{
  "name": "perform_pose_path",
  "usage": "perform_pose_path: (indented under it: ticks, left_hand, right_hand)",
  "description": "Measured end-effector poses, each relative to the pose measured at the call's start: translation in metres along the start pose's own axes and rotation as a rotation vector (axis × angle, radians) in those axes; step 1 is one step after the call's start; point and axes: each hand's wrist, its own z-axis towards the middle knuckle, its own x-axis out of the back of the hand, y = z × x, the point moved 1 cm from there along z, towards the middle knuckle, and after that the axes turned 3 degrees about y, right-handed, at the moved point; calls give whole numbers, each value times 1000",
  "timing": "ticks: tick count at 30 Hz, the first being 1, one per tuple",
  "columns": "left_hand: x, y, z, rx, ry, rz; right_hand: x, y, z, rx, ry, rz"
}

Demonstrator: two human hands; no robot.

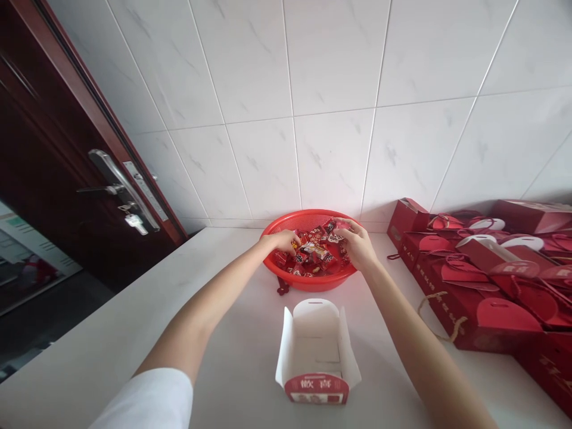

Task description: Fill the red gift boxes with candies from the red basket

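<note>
A red plastic basket [308, 281] with a perforated rim stands against the wall, filled with wrapped candies [316, 251] in red, white and gold. My left hand [286, 239] reaches into its left side, fingers closed at a small yellow-and-red candy. Over the right rim, my right hand [356, 243] pinches a pink-red wrapped candy [342, 224]. In front of the basket sits an open cardboard box [316, 390], white inside with a red printed front; its flaps stand up, and no candy shows inside.
Many red gift boxes [451, 304] with cord handles are stacked on the right of the white table [214, 357]. A small dark red flower-shaped piece [283, 287] lies by the basket. White tiles rise behind; a dark door [58, 149] with keys is at left.
</note>
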Motion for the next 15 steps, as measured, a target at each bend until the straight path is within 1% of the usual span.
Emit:
perform_pose_path:
  ticks: [2, 5, 10, 13, 15]
  left_hand:
    - [1, 2, -2, 15, -14, 12]
    - [3, 6, -8, 25, -66, 17]
    - [2, 14, -20, -11, -127, -18]
    - [-3, 17, -27, -47, -104, -55]
    - [-5, 18, -32, -72, -48, -98]
  right_hand:
    - [0, -1, -1, 2, -2, -7]
    - [0, -1, -1, 9, -3, -21]
    - [1, 0, -1, 22, -18, -37]
    - [2, 0, -1, 24, -37, -26]
    - [2, 0, -1, 23, -43, -14]
